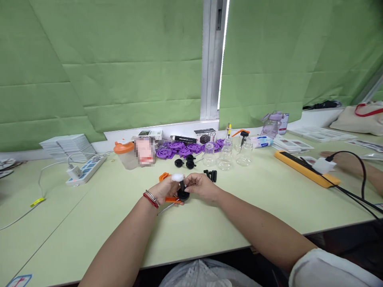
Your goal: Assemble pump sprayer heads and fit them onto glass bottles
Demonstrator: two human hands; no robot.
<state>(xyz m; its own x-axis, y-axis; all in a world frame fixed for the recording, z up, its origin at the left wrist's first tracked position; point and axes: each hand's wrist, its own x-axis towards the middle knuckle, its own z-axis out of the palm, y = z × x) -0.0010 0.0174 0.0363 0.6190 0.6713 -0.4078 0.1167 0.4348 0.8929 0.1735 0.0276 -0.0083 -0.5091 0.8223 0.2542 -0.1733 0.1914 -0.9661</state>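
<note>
In front of me on the table, my left hand (169,191) is closed around a black piece with a round disc (183,195) and an upright stem. Something white and soft-looking (177,177) is at the stem's top, by the left fingers. An orange handle-like part (172,199) and a thin metal rod (168,208) stick out below that hand. My right hand (199,185) pinches at the stem from the right side; its fingertips partly cover the piece. Just beyond it lie several short black cylinders (211,175), and farther back several round black parts (190,161).
Clear glass jars (224,157) stand beyond my hands, beside a heap of purple plastic parts (185,150). An orange-lidded cup (125,154) is at back left. Power strips lie left (86,170) and right (306,169), with cables. Another person's arm (359,167) rests at far right.
</note>
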